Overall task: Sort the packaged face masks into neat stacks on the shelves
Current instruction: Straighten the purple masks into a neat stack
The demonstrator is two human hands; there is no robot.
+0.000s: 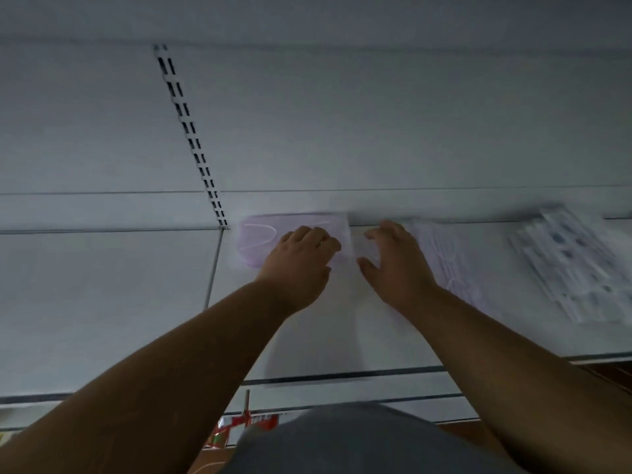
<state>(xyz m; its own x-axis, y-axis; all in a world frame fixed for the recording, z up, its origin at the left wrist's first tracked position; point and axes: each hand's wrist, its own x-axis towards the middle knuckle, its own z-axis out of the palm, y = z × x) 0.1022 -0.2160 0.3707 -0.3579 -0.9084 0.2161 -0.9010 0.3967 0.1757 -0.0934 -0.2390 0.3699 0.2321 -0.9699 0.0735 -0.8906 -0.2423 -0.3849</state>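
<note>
A pale purple packaged face mask (pixel 261 239) lies at the back of the white shelf (pixel 102 302), against the rear panel. My left hand (pixel 301 265) rests on its right half with the fingers laid over the packet. My right hand (pixel 393 261) lies just to the right, fingers spread on another pale packet (pixel 367 249) between the two hands. A second purple mask packet (pixel 451 265) stretches along the shelf beside my right wrist. The picture is blurred by motion.
A stack of patterned mask packets (pixel 574 268) sits at the far right of the shelf. A slotted upright rail (pixel 191 138) runs up the back panel. The shelf's front edge (pixel 342 378) crosses below my forearms. Red packaging (pixel 246 425) shows on a lower level.
</note>
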